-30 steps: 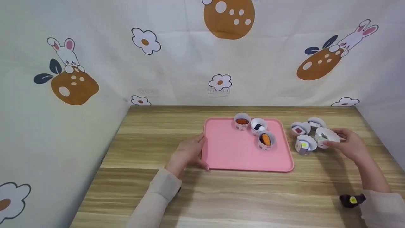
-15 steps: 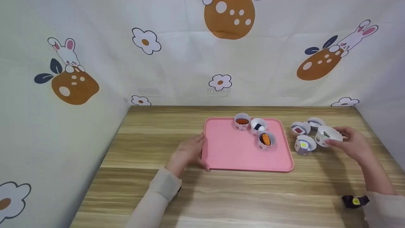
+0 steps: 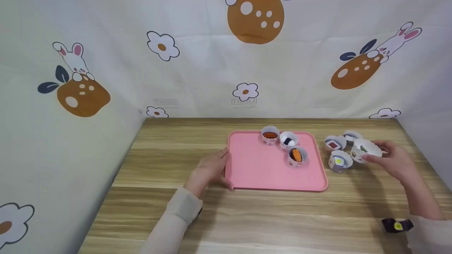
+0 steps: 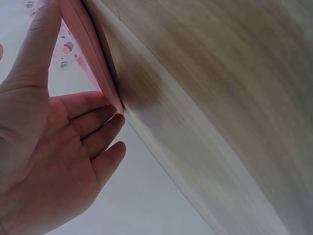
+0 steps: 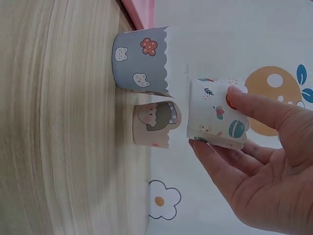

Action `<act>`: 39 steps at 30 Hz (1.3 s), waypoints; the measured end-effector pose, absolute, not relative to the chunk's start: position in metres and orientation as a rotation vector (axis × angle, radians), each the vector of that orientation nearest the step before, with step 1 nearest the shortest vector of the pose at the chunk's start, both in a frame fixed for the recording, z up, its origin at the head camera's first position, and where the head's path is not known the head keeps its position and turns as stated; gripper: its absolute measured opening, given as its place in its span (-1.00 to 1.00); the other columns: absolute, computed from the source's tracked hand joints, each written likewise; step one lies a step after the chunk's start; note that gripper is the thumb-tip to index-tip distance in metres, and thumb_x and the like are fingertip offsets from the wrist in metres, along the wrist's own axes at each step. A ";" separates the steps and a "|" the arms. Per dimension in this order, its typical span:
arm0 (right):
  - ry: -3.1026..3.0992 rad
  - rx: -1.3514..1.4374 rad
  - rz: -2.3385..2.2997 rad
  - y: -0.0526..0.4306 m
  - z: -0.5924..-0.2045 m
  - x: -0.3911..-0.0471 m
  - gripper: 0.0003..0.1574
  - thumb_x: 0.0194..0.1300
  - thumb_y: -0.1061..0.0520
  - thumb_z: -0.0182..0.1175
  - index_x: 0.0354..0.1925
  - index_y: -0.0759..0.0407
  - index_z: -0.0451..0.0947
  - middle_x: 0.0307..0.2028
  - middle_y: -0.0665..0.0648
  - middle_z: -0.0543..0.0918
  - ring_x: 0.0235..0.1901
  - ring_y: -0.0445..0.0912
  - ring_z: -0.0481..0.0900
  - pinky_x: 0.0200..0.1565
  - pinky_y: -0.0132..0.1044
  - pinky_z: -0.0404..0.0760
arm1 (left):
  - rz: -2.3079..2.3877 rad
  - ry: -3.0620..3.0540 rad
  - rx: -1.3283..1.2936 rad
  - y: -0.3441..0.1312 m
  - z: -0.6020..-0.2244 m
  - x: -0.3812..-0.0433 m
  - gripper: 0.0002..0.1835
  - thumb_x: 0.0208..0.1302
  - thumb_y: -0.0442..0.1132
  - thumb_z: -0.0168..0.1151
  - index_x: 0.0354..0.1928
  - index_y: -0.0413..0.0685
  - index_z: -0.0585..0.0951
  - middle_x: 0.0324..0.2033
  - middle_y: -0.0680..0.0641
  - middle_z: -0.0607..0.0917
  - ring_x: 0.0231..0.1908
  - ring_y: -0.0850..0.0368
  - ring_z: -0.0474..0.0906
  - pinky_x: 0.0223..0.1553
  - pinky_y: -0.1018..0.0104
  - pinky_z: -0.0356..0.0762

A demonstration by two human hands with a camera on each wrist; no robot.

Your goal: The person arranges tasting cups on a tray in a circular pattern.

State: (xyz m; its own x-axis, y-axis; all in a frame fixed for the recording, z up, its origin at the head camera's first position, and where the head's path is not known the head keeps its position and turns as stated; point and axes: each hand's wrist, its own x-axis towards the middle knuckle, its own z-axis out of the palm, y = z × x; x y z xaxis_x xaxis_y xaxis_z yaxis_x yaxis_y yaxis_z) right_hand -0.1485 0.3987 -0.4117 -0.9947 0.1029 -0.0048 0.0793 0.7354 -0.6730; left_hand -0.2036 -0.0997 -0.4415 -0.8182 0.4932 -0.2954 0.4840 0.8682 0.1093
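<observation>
Right hand point(image 5: 264, 161) holds a white printed paper cup point(image 5: 215, 117) clear of the table point(image 3: 279, 222)

Over the last second the change has been slight: in the head view, the right hand and its cup have shifted a little to the right and a touch farther back. The right-wrist view shows the thumb and fingers pinching the cup's wall, with its base off the table, near the grey cup point(image 5: 137, 61) and the pink cup point(image 5: 146, 128). The held cup stands roughly upright; whether anything lies in it, I cannot tell.

The left hand point(image 3: 210, 169) has not moved. Its fingers are extended against the left edge of the pink tray point(image 3: 261, 173), the thumb by the near corner, and they are not curled round anything. The tray and its three cups, with reddish point(image 3: 270, 140), black-banded white point(image 3: 288, 141) and orange point(image 3: 296, 156) contents, have stayed put.

My judgement: the work is at a mid-lift stage. The held cup is free of the table but apart from the tray, beside the cups at its right, so its transfer is not complete. The resting left hand probably steadies the tray.
</observation>
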 end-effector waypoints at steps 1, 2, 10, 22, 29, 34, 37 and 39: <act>-2.897 -0.148 1.117 0.398 -0.411 -0.148 -0.08 0.32 0.00 0.32 0.33 0.60 0.21 0.24 0.68 0.37 0.22 0.53 0.35 -0.32 -0.78 0.35 | 0.045 2.724 0.730 -0.100 -0.442 -0.204 0.32 -0.12 0.35 0.49 0.55 -0.21 0.07 0.58 -0.15 0.05 0.56 -0.04 0.04 0.57 0.14 0.08; -2.897 -0.142 1.119 0.397 -0.410 -0.148 -0.08 0.32 0.00 0.32 0.33 0.60 0.21 0.24 0.68 0.37 0.22 0.53 0.35 -0.32 -0.79 0.34 | 0.049 2.721 0.727 -0.100 -0.442 -0.204 0.32 -0.12 0.35 0.49 0.55 -0.21 0.07 0.58 -0.15 0.05 0.56 -0.04 0.03 0.57 0.14 0.07; -2.875 -0.108 1.156 0.391 -0.408 -0.146 -0.10 0.29 0.02 0.36 0.32 0.56 0.25 0.22 0.64 0.43 -0.15 -0.32 0.60 -0.34 -0.70 0.49 | 0.067 2.716 0.720 -0.101 -0.444 -0.205 0.33 -0.11 0.34 0.49 0.56 -0.20 0.04 0.58 -0.14 0.03 0.57 -0.04 0.01 0.58 0.14 0.05; -2.841 -0.080 1.209 0.381 -0.409 -0.143 -0.14 0.29 0.04 0.36 0.29 0.56 0.28 0.20 0.63 0.45 -0.27 -0.71 0.32 -0.34 -0.65 0.56 | 0.100 2.725 0.693 -0.100 -0.441 -0.202 0.30 -0.12 0.31 0.51 0.55 -0.18 0.08 0.58 -0.12 0.05 0.56 -0.04 0.03 0.57 0.14 0.08; -2.857 -0.077 1.240 0.375 -0.410 -0.142 -0.16 0.32 0.06 0.32 0.31 0.56 0.24 0.24 0.65 0.40 -0.18 -0.52 0.50 -0.29 -0.68 0.56 | 0.091 2.719 0.693 -0.100 -0.441 -0.202 0.31 -0.12 0.31 0.51 0.55 -0.18 0.07 0.58 -0.12 0.04 0.56 -0.05 0.02 0.57 0.13 0.07; -2.875 -0.063 1.225 0.371 -0.410 -0.142 -0.17 0.34 0.09 0.31 0.31 0.58 0.22 0.24 0.67 0.39 0.05 0.12 0.62 -0.28 -0.68 0.55 | 0.116 2.715 0.681 -0.100 -0.441 -0.202 0.30 -0.12 0.30 0.51 0.55 -0.18 0.07 0.59 -0.12 0.04 0.57 -0.05 0.02 0.57 0.11 0.08; -2.874 -0.056 1.243 0.368 -0.410 -0.141 -0.17 0.34 0.10 0.31 0.32 0.59 0.21 0.23 0.67 0.40 -0.10 -0.29 0.61 -0.28 -0.68 0.56 | 0.116 2.717 0.681 -0.100 -0.442 -0.203 0.30 -0.12 0.30 0.52 0.55 -0.18 0.07 0.58 -0.12 0.04 0.56 -0.06 0.02 0.57 0.11 0.08; -2.872 -0.049 1.263 0.366 -0.409 -0.141 -0.17 0.33 0.10 0.31 0.32 0.58 0.21 0.24 0.66 0.40 -0.16 -0.51 0.48 -0.27 -0.68 0.57 | 0.108 2.717 0.684 -0.100 -0.442 -0.203 0.30 -0.12 0.30 0.52 0.55 -0.18 0.08 0.58 -0.12 0.05 0.57 -0.05 0.02 0.57 0.12 0.08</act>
State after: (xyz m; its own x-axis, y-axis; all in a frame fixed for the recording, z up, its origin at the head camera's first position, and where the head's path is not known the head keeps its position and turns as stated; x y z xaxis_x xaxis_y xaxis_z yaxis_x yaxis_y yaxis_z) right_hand -0.1410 0.3664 -0.4095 -0.9995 0.0304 -0.0090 0.0272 0.6752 -0.7371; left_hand -0.2027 -0.0997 -0.4420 -0.8279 0.4724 -0.3024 0.4469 0.8814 0.1533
